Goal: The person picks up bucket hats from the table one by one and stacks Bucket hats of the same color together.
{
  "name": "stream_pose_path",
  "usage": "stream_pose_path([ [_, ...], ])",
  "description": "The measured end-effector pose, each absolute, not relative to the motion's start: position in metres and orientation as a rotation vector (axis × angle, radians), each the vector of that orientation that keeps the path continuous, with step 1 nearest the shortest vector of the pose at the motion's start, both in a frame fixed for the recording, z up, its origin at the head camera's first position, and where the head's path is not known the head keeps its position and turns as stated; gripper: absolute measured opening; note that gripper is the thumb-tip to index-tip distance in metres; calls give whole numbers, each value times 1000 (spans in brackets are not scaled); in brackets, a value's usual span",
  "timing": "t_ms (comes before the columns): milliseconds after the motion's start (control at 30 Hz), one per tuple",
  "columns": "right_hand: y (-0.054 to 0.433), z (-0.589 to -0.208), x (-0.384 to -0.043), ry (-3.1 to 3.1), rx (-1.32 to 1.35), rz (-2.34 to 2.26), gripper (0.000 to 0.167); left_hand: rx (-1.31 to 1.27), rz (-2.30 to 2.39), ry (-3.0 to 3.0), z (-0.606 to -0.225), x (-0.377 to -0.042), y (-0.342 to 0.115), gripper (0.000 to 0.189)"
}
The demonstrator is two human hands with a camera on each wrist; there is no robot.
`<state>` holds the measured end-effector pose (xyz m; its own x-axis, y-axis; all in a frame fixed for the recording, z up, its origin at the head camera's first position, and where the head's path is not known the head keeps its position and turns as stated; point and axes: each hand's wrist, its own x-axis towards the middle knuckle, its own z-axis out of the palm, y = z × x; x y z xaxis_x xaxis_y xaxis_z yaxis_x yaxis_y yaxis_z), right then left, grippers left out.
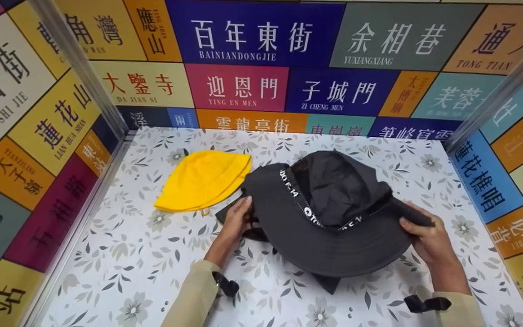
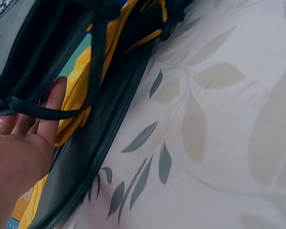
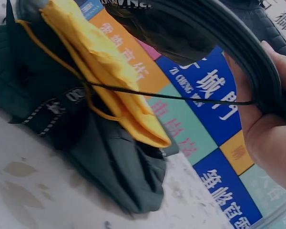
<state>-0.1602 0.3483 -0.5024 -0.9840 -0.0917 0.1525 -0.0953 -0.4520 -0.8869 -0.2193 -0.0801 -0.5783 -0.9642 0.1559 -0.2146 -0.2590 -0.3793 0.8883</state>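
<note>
Both hands hold up a dark wide-brimmed hat (image 1: pixel 334 250) with white lettering along its inner band. My left hand (image 1: pixel 238 219) grips the brim at its left side, thumb on top. In the left wrist view, a dark strap (image 2: pixel 50 113) of the hat crosses by the fingers. At the opposite side, my right hand (image 1: pixel 430 232) pinches the brim between thumb and fingers. A thin cord (image 3: pixel 176 97) hangs from the held hat in the right wrist view. Below lies another dark hat (image 3: pixel 119 167), mostly hidden in the head view. A yellow bucket hat (image 1: pixel 203 180) lies beside it, partly overlapping it.
The hats are over a white tabletop (image 1: pixel 120 259) printed with grey leaves and flowers. Panels with colourful street-name signs (image 1: pixel 252 36) stand at the back and both sides. Metal corner posts (image 1: pixel 84 68) join the panels.
</note>
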Motion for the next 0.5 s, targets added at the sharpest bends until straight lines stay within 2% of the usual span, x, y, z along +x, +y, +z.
stream_pose_path([
  [233, 370, -487, -159, -1400, 472, 2719, 50, -88, 2291, 1797, -581, -226, -63, 53],
  [500, 394, -478, -159, -1180, 476, 2761, 47, -71, 2132, 2284, -581, -227, -50, 36],
])
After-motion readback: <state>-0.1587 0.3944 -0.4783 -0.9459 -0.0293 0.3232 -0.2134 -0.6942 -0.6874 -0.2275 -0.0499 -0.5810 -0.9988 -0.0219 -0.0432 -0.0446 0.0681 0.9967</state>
